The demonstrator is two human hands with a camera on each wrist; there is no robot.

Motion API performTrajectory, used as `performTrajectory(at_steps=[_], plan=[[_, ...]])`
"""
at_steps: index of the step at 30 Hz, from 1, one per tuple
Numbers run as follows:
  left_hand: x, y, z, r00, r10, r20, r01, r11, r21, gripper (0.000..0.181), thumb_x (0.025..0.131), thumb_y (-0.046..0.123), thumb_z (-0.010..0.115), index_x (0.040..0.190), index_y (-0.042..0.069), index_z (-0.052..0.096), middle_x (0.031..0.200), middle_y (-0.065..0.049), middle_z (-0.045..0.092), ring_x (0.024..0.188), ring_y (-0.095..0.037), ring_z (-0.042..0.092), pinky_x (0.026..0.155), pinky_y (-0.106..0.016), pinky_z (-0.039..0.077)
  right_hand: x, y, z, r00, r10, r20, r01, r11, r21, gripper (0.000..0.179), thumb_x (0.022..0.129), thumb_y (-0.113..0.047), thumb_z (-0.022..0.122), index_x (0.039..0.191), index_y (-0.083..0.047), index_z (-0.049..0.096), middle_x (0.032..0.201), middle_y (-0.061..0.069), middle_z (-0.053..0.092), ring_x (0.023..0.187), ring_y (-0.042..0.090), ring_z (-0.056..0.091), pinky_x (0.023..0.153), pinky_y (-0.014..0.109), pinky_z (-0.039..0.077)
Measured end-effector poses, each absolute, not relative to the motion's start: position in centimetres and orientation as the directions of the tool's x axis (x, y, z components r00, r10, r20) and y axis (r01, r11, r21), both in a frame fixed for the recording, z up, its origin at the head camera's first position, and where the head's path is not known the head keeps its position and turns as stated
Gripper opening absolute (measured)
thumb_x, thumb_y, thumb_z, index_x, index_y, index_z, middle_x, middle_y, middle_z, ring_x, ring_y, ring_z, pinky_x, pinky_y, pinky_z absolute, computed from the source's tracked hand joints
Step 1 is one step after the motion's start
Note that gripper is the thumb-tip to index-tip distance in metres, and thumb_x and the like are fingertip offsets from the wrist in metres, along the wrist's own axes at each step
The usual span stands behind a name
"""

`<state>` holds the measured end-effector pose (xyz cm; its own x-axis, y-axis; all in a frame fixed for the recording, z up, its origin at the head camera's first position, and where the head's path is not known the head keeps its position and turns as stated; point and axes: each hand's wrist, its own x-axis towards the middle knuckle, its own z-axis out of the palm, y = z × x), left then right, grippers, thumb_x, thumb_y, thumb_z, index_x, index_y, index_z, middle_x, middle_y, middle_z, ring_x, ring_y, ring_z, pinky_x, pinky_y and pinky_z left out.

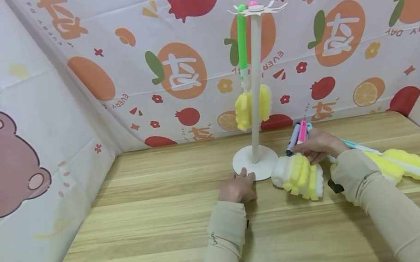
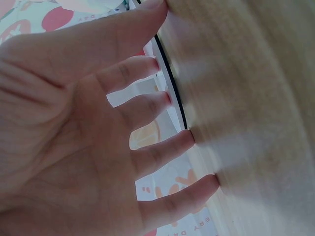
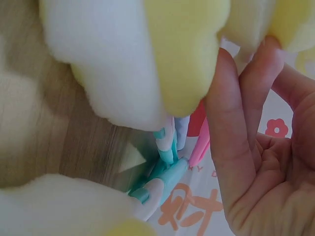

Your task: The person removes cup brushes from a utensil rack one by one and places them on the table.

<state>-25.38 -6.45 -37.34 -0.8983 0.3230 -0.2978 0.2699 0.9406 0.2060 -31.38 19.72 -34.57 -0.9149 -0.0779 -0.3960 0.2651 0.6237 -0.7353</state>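
Note:
A white stand (image 1: 252,72) with a round base (image 1: 243,162) stands upright near the back. My left hand (image 1: 238,188) touches the front edge of its base; in the left wrist view its fingers (image 2: 162,152) are spread, tips down at the wood. From the stand's top hangs a sponge bottle brush with a green handle (image 1: 242,38) and yellow sponge (image 1: 244,111). On the right, my right hand (image 1: 319,145) pinches a yellow-and-white sponge brush (image 1: 298,176) near the neck; its fingers partly hide the grip. Purple (image 1: 293,137) and pink (image 1: 302,131) handles lie just beyond.
More yellow-and-white sponge brushes (image 1: 410,165) lie on the wooden table (image 1: 148,235) right of my right hand, one with a light blue handle (image 1: 360,147). Hooks (image 1: 274,8) ring the stand's top. A fruit-printed cloth (image 1: 123,94) hangs behind the table.

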Motion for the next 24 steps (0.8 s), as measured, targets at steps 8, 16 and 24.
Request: performTrajectory(at_steps=[8,16,24], plan=[[-25.34,-6.43,-37.32,-0.9,0.327,-0.29,0.275,0.939,0.206,0.056,0.092,0.019,0.072,0.145,0.015,0.054,0.155,-0.008,0.043,0.136,-0.037,0.041,0.101,-0.056,0.044,-31.43,19.84,-34.98,-0.915,-0.071,-0.396,0.264,0.637,-0.724,0.033,0.095,-0.027,0.072,0.088,0.0,0.055,0.06,0.001,0.059,0.049,0.009,0.061,0.057,0.028,0.058],[-25.25,-6.5,-37.36,-0.901,0.326,-0.286,0.271,0.938,0.215,0.056,0.092,0.017,0.071,0.145,0.015,0.054,0.158,-0.008,0.039,0.14,-0.039,0.038,0.103,-0.06,0.042,-31.42,19.65,-35.31,-0.911,-0.059,-0.408,0.274,0.653,-0.706,0.032,0.096,-0.028,0.071,0.084,-0.002,0.055,0.059,0.0,0.058,0.048,0.008,0.059,0.056,0.026,0.057],[-25.44,-6.48,-37.52,-0.903,0.327,-0.279,0.276,0.939,0.207,0.052,0.092,0.018,0.071,0.141,0.016,0.056,0.157,-0.008,0.041,0.138,-0.039,0.039,0.101,-0.059,0.043,-31.31,19.73,-35.33,-0.915,-0.064,-0.399,0.264,0.655,-0.708,0.032,0.096,-0.028,0.07,0.079,-0.005,0.055,0.058,-0.001,0.058,0.048,0.007,0.059,0.055,0.025,0.056]])
